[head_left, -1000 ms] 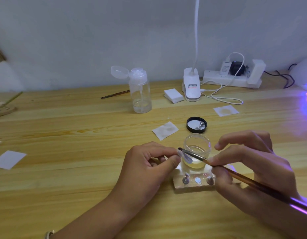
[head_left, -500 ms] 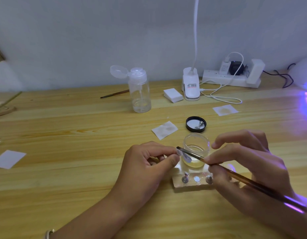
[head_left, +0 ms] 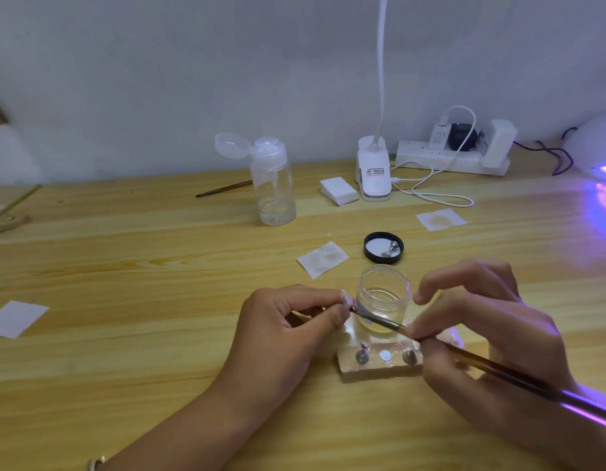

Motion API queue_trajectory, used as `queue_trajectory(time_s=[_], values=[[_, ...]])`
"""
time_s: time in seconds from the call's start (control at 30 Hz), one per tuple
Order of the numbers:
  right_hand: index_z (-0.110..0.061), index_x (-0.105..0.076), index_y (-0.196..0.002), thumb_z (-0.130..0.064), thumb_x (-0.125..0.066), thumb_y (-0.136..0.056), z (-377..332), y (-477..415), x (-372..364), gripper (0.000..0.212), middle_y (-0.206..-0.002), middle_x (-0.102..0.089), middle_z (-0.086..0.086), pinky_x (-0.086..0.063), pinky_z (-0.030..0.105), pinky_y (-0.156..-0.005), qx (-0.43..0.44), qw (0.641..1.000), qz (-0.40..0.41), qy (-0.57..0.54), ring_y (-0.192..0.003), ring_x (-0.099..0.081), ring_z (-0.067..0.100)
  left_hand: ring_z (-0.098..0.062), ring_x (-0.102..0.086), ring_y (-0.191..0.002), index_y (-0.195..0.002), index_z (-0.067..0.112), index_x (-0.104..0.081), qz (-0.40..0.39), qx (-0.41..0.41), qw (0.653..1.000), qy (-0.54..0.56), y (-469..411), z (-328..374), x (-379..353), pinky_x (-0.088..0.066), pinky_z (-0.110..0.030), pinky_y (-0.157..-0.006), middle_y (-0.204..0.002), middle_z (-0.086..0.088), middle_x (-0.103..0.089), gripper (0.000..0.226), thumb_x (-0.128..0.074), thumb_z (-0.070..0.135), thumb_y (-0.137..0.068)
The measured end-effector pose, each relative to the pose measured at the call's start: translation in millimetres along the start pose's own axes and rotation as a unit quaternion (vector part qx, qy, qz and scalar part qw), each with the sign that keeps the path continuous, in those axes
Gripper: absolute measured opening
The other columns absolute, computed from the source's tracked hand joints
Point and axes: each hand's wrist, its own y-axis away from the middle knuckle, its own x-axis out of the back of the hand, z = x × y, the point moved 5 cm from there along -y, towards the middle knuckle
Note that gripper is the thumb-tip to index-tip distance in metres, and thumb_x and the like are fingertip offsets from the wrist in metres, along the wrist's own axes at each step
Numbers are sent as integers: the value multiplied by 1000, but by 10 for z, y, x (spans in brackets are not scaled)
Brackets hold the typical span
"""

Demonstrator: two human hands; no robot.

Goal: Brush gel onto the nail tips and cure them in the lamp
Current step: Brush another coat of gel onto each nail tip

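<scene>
A clear jar (head_left: 383, 295) is standing just behind the two hands near the front edge of the tabletop (head_left: 125, 334), and the brush (head_left: 519, 377) is crossing in front of its lower wall. Just in front of the jar a pale block (head_left: 380, 368) is lying with small metal studs set in its top. The left hand (head_left: 288, 331) is pinching the nail tip (head_left: 346, 298) between thumb and forefinger beside the jar's left wall, its other fingers curled under. The right hand (head_left: 492, 334) is pinching the brush near its bristles, which are touching the nail tip, with its forefinger raised and bent.

The jar is holding a shallow layer of clear liquid. Its black lid (head_left: 373, 253) is lying upturned behind it with small metal pieces inside. A clear bottle (head_left: 272, 188), flip cap open, is standing toward the back edge, nearly empty.

The curing lamp (head_left: 597, 144) is glowing violet at the back right corner. The label on the white clip base (head_left: 373, 175) is too small to read.
</scene>
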Motion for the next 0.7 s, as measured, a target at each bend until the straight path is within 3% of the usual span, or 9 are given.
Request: queue_trajectory(time_s=[0.13, 0.3, 0.53, 0.7], values=[[-16, -71, -75, -16, -58, -74, 14, -3, 3, 14, -87, -62, -4, -41, 25, -82, -12, 1000, 9, 13, -95, -53, 13, -7, -65, -75, -85, 32, -81, -5, 6, 1000, 18, -1, -2, -7, -50, -21, -68, -81, 7, -77, 20, -78, 13, -80], [-14, -69, -71, -15, -57, -73, 17, -14, -28, 12, -84, -62, 0, -43, 30, -76, -18, 999, -8, -41, -91, -57, 26, -8, -67, -79, -86, 32, -81, -5, 10, 999, 30, -4, -1, -5, -50, -19, -71, -83, 5, -78, 18, -77, 15, -79], [-13, -70, -75, -18, -58, -77, 40, -17, -37, 13, -85, -63, -1, -44, 30, -77, -30, 999, -5, -22, -91, -58, 21, -8, -61, -73, -84, 34, -81, -8, 1, 999, 38, -2, 15, -10, -46, -20, -66, -82, -5, -77, 12, -76, 28, -75], [-14, -68, -74, -15, -58, -76, 47, 9, -21, 10, -84, -63, 0, -43, 30, -74, -29, 997, 1, -78, -85, -59, 23, -9, -59, -73, -85, 35, -81, -8, -3, 999, 34, -6, 13, -4, -44, -22, -67, -83, -10, -77, 14, -77, 22, -79]])
